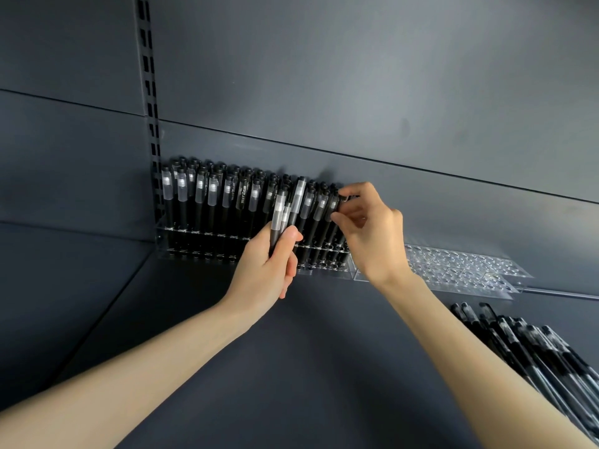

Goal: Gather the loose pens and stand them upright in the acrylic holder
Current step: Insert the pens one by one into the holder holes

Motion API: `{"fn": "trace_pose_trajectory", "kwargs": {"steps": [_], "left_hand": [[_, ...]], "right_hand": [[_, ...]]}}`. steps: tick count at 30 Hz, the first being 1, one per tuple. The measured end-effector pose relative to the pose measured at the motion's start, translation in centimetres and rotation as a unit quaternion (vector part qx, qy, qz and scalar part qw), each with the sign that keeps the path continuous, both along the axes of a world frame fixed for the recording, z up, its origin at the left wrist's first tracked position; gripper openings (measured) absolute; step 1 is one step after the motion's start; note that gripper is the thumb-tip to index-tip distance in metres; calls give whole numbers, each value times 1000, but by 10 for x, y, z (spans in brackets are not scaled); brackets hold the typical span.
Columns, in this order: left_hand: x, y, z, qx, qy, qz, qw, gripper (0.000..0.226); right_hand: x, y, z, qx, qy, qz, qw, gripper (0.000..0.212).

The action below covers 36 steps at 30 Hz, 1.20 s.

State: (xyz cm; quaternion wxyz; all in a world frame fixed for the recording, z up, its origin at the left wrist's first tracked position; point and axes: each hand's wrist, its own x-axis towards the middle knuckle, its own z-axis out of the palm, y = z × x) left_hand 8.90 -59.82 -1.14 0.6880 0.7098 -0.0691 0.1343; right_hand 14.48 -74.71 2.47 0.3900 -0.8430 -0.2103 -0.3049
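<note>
Pens (285, 215) slim, black, frosted caps; holder (327, 270) clear acrylic.

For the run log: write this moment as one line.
left hand: grips spare pens | right hand: pinches pen at holder | loose pens: lying right

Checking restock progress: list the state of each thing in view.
Left acrylic holder, mostly filled with upright pens.
Right acrylic holder, empty.
Left hand, grips a bunch of pens.
Right hand, pinches a pen at the row's right end.
Loose pens, lying piled on the shelf, lower right.
</note>
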Motion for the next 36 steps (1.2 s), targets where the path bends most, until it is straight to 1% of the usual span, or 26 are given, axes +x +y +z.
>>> {"fn": "trace_pose_trajectory", "kwargs": {"steps": [8,9,11,13,14,16,21,23,27,32,34,36], "left_hand": [[-2,-1,0,12,-5,-19,1000,23],[-3,-1,0,18,-4,-30,999,23],[-6,-3,0,29,2,-59,998,22],[-8,-7,0,39,12,-87,995,21],[-9,-9,0,44,14,-98,994,22],[-11,-13,0,47,16,-117,992,23],[-15,-14,3,22,40,-140,989,24],[-14,-14,1,25,39,-136,990,21],[-13,-15,0,26,48,-139,989,21],[-11,-12,0,31,55,-124,990,17],[-11,-11,0,36,51,-118,991,10],[-11,-12,0,31,52,-108,992,8]], "right_hand": [[-8,-4,4,-10,-2,-20,1000,21],[-12,-4,5,5,-4,-20,1000,19],[-19,-6,8,78,25,19,996,16],[-27,-8,11,158,94,94,979,17],[-30,-9,11,186,123,130,966,18],[-32,-11,11,219,153,173,948,19],[-31,-17,14,282,167,186,926,16],[-32,-18,13,287,172,189,923,18],[-33,-16,12,248,168,191,935,29],[-31,-11,12,258,180,190,930,28],[-30,-9,10,250,176,185,934,29],[-29,-7,10,247,170,181,937,30]]}}
